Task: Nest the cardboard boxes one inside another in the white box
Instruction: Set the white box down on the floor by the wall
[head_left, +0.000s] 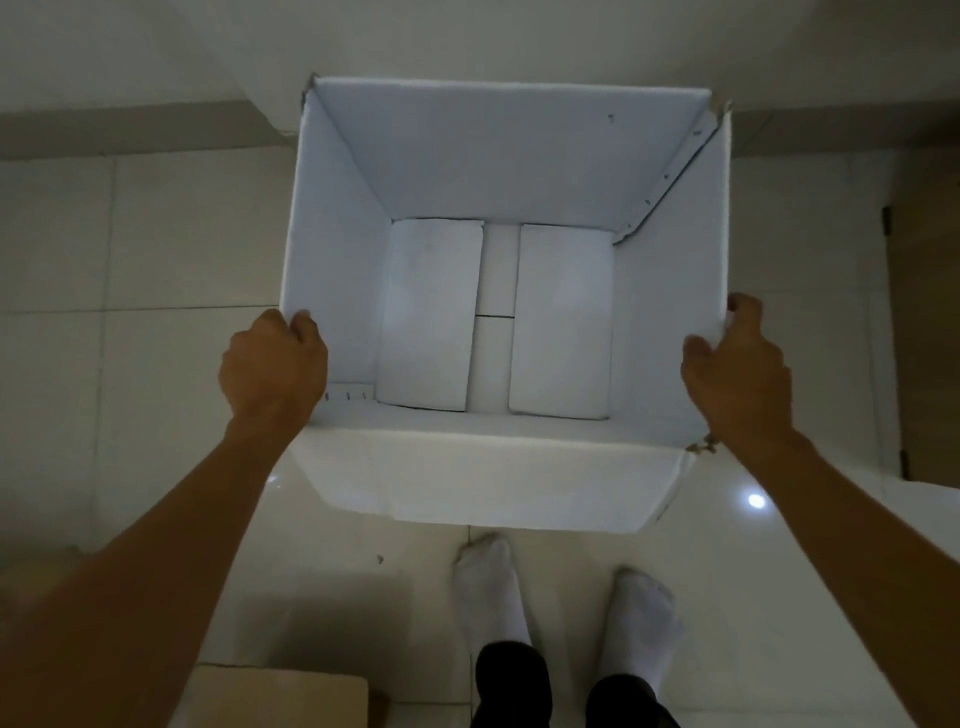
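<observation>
**Head view: white box open on the floor, both hands on its side walls**

The white box (498, 156) sits mid-frame on the tiled floor (156, 234), top open, seen from above. Nothing inside it. Bottom is four folded flaps: two wide ones left and right, a narrow gap between them showing the two lower flaps meeting at a seam. Near flap is folded outward and down toward the feet. Far-right inside corner shows a stapled seam, slightly ragged at the top edge.

Left hand (272, 364) is closed on the top edge of the left wall, near corner, fingers curled over the rim. Right hand (735, 374) grips the top edge of the right wall, near corner, thumb inside, fingers outside. Both forearms bare, reaching in from the near side.

A brown cardboard box (280, 699) is at the near-left frame edge, only its top corner in view, well apart from the white box. Another brown cardboard piece (930, 338) stands at the right edge, mostly cut off.

Two feet in white socks (491, 587) stand just near of the folded-down flap. A light reflection shows on the tile at near right.
</observation>
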